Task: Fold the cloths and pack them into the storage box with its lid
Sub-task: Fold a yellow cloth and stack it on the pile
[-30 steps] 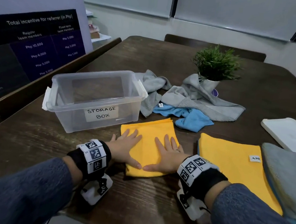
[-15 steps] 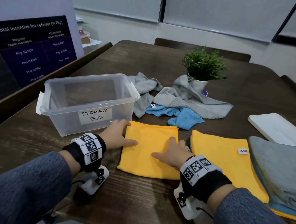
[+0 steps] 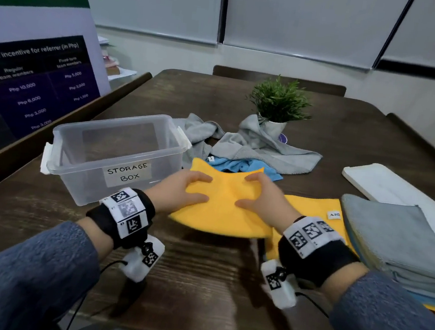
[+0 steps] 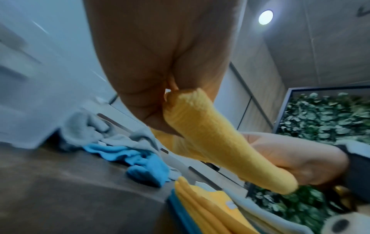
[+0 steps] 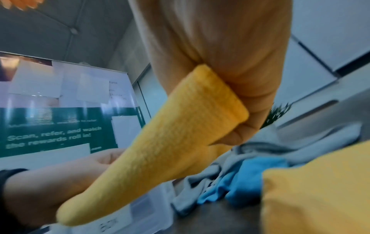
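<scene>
Folded yellow cloth point(image 3: 223, 205) being held above table point(image 3: 198, 283), just beside storage box point(image 3: 115, 154); being gripped at left edge by left hand point(image 3: 181, 192), at right edge by right hand point(image 3: 263, 199).

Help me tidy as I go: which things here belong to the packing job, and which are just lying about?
Job: folded yellow cloth, storage box, lid, cloth stack, loose grey and blue cloths.
Lying about: potted plant, poster.
</scene>
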Available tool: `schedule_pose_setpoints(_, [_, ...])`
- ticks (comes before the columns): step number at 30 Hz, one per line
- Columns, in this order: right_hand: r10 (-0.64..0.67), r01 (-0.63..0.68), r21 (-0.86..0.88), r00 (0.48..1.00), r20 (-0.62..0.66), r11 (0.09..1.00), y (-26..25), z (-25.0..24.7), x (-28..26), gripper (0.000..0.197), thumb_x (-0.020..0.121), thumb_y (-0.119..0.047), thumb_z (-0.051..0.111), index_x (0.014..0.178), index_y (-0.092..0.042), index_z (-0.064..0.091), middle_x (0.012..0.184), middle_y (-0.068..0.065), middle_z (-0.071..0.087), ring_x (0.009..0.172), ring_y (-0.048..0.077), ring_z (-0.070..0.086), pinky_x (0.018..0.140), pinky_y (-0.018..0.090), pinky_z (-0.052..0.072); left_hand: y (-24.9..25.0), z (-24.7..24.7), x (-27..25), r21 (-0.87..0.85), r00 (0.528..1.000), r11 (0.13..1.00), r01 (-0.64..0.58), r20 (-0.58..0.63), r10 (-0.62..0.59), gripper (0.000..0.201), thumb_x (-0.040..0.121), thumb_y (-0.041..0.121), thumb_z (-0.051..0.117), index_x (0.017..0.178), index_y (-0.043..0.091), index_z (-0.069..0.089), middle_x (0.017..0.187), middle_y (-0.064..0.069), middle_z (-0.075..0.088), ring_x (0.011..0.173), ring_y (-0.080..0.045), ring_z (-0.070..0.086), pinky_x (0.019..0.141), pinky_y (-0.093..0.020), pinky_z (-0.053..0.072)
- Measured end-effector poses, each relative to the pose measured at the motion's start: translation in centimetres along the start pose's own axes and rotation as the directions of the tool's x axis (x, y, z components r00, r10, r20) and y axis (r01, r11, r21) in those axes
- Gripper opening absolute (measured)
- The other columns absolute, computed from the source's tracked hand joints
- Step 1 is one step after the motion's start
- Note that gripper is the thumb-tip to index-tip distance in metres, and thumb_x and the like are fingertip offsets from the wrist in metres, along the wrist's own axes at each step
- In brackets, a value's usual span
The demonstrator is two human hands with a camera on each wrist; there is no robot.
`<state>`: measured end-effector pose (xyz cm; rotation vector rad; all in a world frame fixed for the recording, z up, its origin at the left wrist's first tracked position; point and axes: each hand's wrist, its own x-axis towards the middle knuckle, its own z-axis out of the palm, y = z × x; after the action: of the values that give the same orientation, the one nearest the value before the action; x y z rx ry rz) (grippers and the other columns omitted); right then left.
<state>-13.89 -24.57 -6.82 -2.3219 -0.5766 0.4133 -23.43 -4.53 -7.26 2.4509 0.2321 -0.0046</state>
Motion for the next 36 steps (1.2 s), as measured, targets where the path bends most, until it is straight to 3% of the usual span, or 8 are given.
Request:
schedule_pose_setpoints(3, [-0.015,0.011,-0.046,0.997,-0.08,0.999,1.7,-4.8,-1.1,0.045,0.08,-0.03,0.077,0.119,-0.029,0.055,0.121,-0.004,0.048,0.117,0.018,0.046,0.08,0.028,0.036,3.1,1.4,0.8,-0.124,0.997,0.989,-0.076,-0.043,0.071,0.058,0.084,0.038,0.071,0.136,0.031,0.048,0.133,0.004,0.042,0.123,-0.015,0.043,0.097,-0.024,0.035])
schedule_pose_setpoints(7, [0.06,-0.078,-0.08,0.977,-0.205,0.994,6.2,-9.1,-2.8,0.04,0.078,-0.028,0.079,0.114,-0.029,0.062,0.13,0.008,0.046,0.12,0.026,0.047,0.085,0.028,0.035,7.5,5.7,2.6,-0.232,0.992,0.965,-0.123,-0.018,0.122,0.083,0.078,0.039,0.076,0.148,0.024,0.033,0.148,0.001,0.029,0.134,-0.018,0.034,0.109,-0.032,0.033])
schedule_pose_setpoints(12, [0.166,-0.214,-0.23,0.963,-0.211,0.95,11.7,-9.6,-4.3,0.044,0.086,-0.026,0.072,0.126,-0.025,0.057,0.136,0.01,0.034,0.125,0.03,0.044,0.099,0.033,0.036,9.9,11.6,4.0,-0.168,0.983,0.986,0.021,0.182,0.01,0.105,0.073,0.045,0.079,0.153,0.019,0.017,0.157,-0.001,0.011,0.144,-0.023,0.02,0.115,-0.037,0.028])
schedule_pose_setpoints(17, [0.026,-0.153,-0.563,0.973,-0.228,0.812,13.7,-7.6,-4.5,0.047,0.095,-0.035,0.056,0.14,-0.024,0.047,0.153,0.014,0.022,0.141,0.032,0.024,0.112,0.043,0.032,9.3,13.9,4.0,-0.11,0.948,0.984,0.143,0.3,-0.105,0.108,0.069,0.053,0.078,0.153,0.035,0.013,0.154,-0.006,0.013,0.139,-0.027,0.028,0.112,-0.039,0.032])
schedule_pose_setpoints(21, [-0.025,-0.021,-0.599,0.997,-0.069,0.801,13.0,-5.0,-4.8,0.062,0.1,-0.047,0.038,0.154,-0.026,0.015,0.162,0.01,-0.001,0.149,0.03,-0.007,0.119,0.046,0.006,9.3,14.4,3.9,-0.094,0.942,0.982,0.166,0.311,-0.129,0.106,0.071,0.057,0.074,0.152,0.04,0.008,0.152,-0.008,0.021,0.137,-0.027,0.032,0.107,-0.037,0.034])
schedule_pose_setpoints(25, [0.105,-0.079,-0.547,0.994,0.016,0.833,14.3,-3.6,-4.8,0.066,0.099,-0.057,0.022,0.154,-0.031,-0.003,0.162,0.007,-0.011,0.148,0.027,-0.013,0.12,0.046,-0.002,9.1,14.6,4.0,-0.09,0.924,0.979,0.185,0.355,-0.142,0.103,0.074,0.062,0.068,0.151,0.042,0.004,0.154,-0.008,0.015,0.139,-0.027,0.029,0.109,-0.036,0.033])
schedule_pose_setpoints(29, [0.181,-0.137,-0.549,0.983,0.027,0.824,15.1,-3.7,-4.6,0.069,0.094,-0.068,0.015,0.152,-0.038,-0.008,0.161,-0.002,-0.018,0.148,0.021,-0.017,0.117,0.051,-0.003,9.4,15.1,4.0,-0.082,0.918,0.978,0.192,0.368,-0.149,0.097,0.079,0.065,0.06,0.15,0.043,-0.002,0.154,-0.01,0.007,0.139,-0.03,0.027,0.111,-0.038,0.033])
schedule_pose_setpoints(36, [0.215,-0.134,-0.534,0.972,0.092,0.835,15.3,-3.9,-4.5,0.07,0.094,-0.068,0.015,0.152,-0.038,-0.012,0.16,-0.002,-0.022,0.147,0.02,-0.02,0.117,0.051,-0.007,9.5,15.6,4.6,0.035,0.891,0.985,0.167,0.422,-0.166,0.095,0.081,0.069,0.053,0.148,0.044,-0.01,0.154,-0.01,0.0,0.14,-0.036,0.023,0.114,-0.044,0.029])
